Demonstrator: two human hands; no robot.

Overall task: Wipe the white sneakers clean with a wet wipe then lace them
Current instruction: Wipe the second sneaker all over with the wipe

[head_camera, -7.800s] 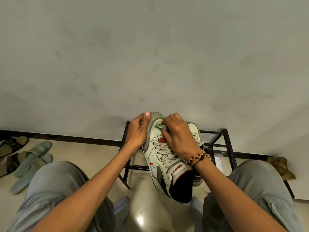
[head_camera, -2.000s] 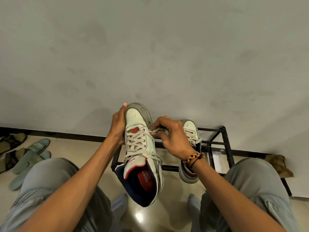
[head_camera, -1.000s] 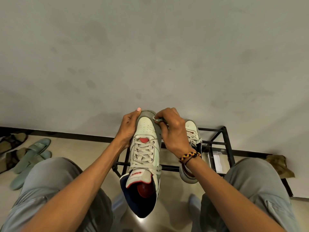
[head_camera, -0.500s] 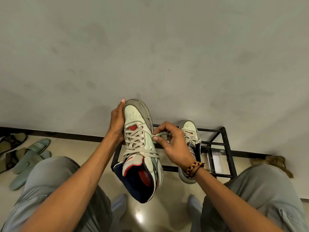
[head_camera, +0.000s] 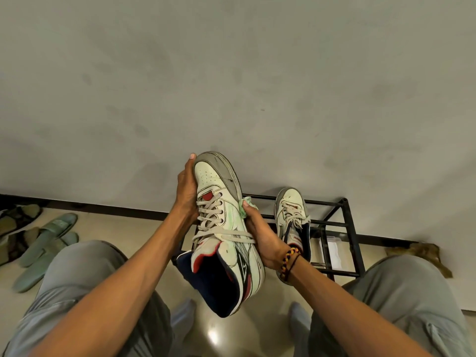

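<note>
I hold a white high-top sneaker (head_camera: 224, 222) with grey laces, red tongue patch and dark blue lining up in front of me, toe pointing away. My left hand (head_camera: 186, 191) grips its left side near the toe. My right hand (head_camera: 260, 238) presses a crumpled pale green wet wipe (head_camera: 246, 205) against the sneaker's right side. The second white sneaker (head_camera: 292, 215), laced, stands on the black metal rack (head_camera: 345, 228) to the right, partly hidden behind my right wrist.
Grey-green slippers (head_camera: 49, 238) and darker sandals (head_camera: 18, 215) lie on the floor at the left. A brown cloth (head_camera: 422, 253) lies by the wall at the right. My knees in grey trousers frame the bottom. The wall is close ahead.
The sneaker has tilted so its right side faces up more. My right hand with the wipe has slid down from the toe and lace area to the sneaker's right flank.
</note>
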